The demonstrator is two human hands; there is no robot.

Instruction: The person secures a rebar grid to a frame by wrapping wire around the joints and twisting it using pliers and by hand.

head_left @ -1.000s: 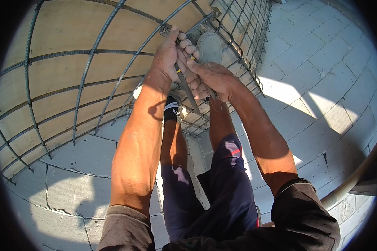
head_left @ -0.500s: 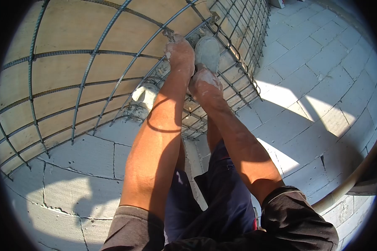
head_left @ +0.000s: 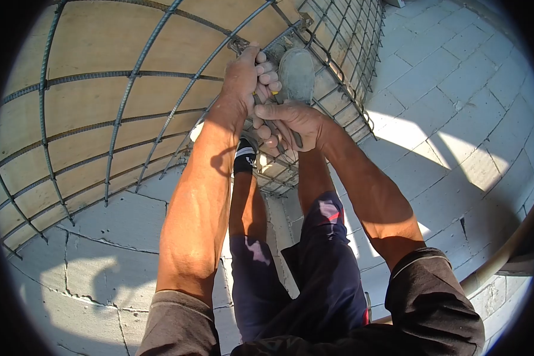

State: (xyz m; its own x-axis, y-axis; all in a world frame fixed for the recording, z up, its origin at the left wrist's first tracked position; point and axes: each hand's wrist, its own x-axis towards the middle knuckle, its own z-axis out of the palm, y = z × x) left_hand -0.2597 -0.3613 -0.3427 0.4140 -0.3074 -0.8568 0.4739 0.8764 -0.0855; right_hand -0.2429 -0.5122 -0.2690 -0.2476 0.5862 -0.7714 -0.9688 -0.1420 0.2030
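Dark-handled pliers [head_left: 296,139] with small yellow marks lie between my hands, their jaws hidden. My right hand [head_left: 296,121] is wrapped around the handles, its thumb across them and its fingers curled beneath. Just above it, my left hand [head_left: 246,74] has its fingers curled around the upper part of the pliers, close to a wired crossing of the steel rebar mesh [head_left: 141,56]. Light dust coats the fingers of both hands. Right beside them is my grey, dusty shoe [head_left: 296,74], standing at the corner of the mesh.
Behind the mesh curves a wooden formwork panel [head_left: 89,107]. A finer mesh [head_left: 344,32] bends away at the upper right. Pale blocks [head_left: 451,89] with open joints make up the floor. A pipe or hose [head_left: 498,261] runs along the right edge.
My hands have turned and opened up to view, so the pliers' handles now show. My right forearm has swung outward, and more of my legs and a sock are visible.
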